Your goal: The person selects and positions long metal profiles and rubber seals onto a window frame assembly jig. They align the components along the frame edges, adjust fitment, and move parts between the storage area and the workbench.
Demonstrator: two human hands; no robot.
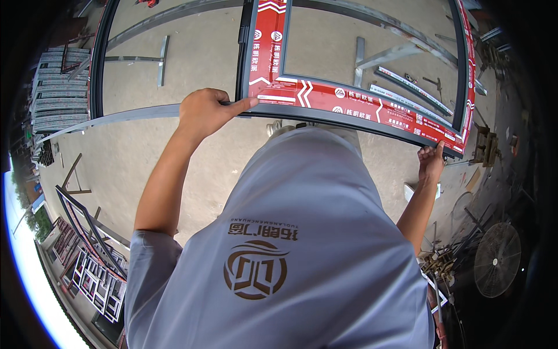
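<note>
A large dark window frame [97, 64] spans the far side in front of me. Its right part is a sash [325, 96] covered in red and white protective film. My left hand [203, 110] is closed on the sash's near left corner, thumb on top of the film and fingers curled under the edge. At the near right corner, my right hand [431, 160] grips the near bar from below, with its thumb pressed up against the film. The undersides of both grips are hidden. A pale metal strip [122, 115] runs leftward from behind my left hand.
Metal stand legs [360, 61] show through the frame openings. Wrapped profiles [61, 90] are stacked at the left. More frames [96, 232] lean at the lower left. A round fan [497, 260] stands at the right, near a wooden stool [485, 145]. Long profile pieces [412, 90] lie beyond the sash.
</note>
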